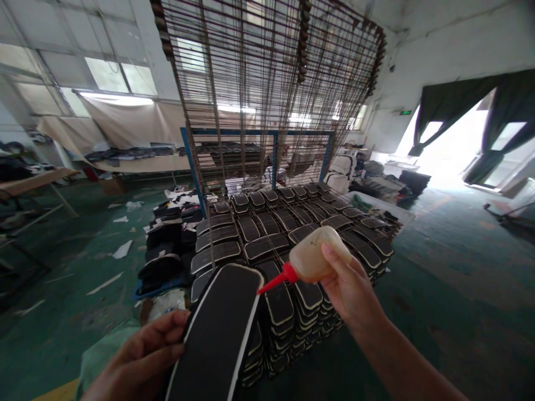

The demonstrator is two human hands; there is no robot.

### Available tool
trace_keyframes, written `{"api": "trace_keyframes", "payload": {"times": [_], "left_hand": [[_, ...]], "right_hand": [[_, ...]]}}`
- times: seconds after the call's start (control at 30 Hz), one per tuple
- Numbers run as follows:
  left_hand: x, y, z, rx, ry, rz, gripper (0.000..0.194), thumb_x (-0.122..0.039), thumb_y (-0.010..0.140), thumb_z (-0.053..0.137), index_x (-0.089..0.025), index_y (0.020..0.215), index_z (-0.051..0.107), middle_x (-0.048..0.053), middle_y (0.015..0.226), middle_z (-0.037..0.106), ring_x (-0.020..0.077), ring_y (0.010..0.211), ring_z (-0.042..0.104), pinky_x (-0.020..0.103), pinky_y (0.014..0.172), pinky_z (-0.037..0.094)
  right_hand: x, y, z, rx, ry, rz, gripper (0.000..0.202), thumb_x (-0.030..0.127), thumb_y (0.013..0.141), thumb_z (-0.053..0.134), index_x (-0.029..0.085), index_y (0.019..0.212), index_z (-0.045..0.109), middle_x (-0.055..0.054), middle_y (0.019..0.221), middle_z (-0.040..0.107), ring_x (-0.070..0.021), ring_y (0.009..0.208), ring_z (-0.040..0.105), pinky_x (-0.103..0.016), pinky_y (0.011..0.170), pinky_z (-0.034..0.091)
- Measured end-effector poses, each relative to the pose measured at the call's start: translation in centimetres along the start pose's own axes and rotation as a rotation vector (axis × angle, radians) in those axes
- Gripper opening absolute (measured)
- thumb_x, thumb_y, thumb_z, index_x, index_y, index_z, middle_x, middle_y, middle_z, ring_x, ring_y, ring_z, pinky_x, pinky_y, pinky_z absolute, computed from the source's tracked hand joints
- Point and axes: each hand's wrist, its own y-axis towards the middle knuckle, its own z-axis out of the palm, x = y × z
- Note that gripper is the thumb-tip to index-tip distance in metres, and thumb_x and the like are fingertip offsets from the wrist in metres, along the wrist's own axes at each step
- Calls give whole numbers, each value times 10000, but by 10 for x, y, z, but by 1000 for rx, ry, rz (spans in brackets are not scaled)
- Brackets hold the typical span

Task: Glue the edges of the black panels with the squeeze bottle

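Note:
My left hand (152,348) grips the left edge of a long black panel (219,328) with a rounded top, held in the foreground. A pale line runs along the panel's border. In my right hand (346,281) is a translucent squeeze bottle (311,256) of yellowish liquid, tilted down to the left. Its red nozzle (278,278) points at the panel's upper right edge, with the tip at the pale line. The lower end of the panel is out of view.
Behind the panel, stacked wire racks (271,224) bear many pale-edged black pieces. More wire grids (267,67) rise above a blue frame (275,159). Dark fabric piles (165,245) lie left of the racks, and paper scraps (122,249) are on the green floor.

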Motion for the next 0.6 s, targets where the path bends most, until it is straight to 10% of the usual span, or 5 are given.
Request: {"api": "trace_keyframes", "payload": {"times": [0.6], "left_hand": [[-15,10,5,8,29,-3,282,-101,741,863,-184,995,772,95,952,840,253,749,791,339,675,656]], "right_hand": [[-11,-35,18,75,-123,21,391,473,834,935,236,1090,756,-73,962,703,-292,904,684,-387,809,606]]}}
